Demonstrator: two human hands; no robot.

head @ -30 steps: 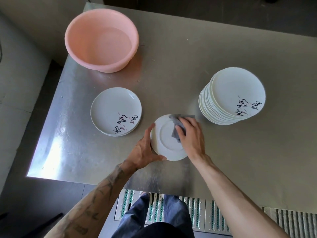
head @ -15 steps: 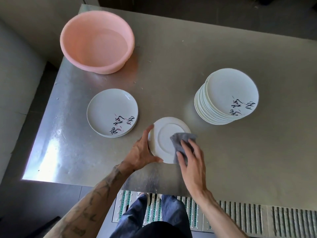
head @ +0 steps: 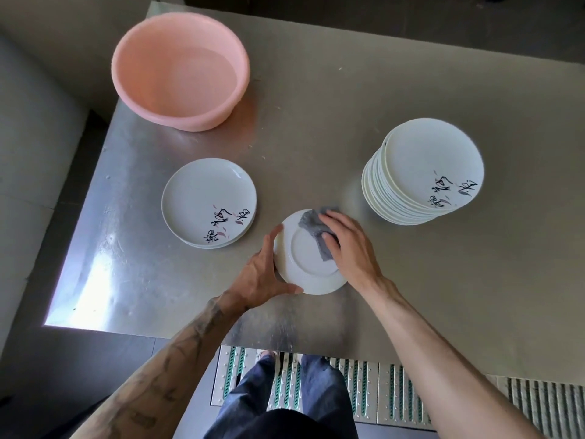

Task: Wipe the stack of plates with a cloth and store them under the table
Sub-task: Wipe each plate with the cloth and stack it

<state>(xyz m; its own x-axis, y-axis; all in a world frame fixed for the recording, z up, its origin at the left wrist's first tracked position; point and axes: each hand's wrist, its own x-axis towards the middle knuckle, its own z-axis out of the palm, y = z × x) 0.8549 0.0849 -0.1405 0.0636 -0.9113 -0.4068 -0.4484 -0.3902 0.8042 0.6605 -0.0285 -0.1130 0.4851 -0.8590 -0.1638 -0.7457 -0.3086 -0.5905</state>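
Note:
A white plate (head: pixel 304 264) lies upside down on the steel table near its front edge. My left hand (head: pixel 258 275) grips its left rim, thumb under the near edge and fingers along the side. My right hand (head: pixel 351 248) presses a grey cloth (head: pixel 313 228) flat on the plate's upper right part. A tall stack of white plates (head: pixel 424 172) with black brush lettering stands to the right. A short stack of the same plates (head: pixel 209 201) sits to the left.
A pink plastic basin (head: pixel 180 68) stands at the table's (head: pixel 316 122) back left corner. The table's left edge drops to a dark floor. A metal floor grate (head: pixel 380 397) runs along the front edge by my legs.
My right hand slid the cloth from the plate's near right edge up to its far right part. My left hand kept its hold on the left rim.

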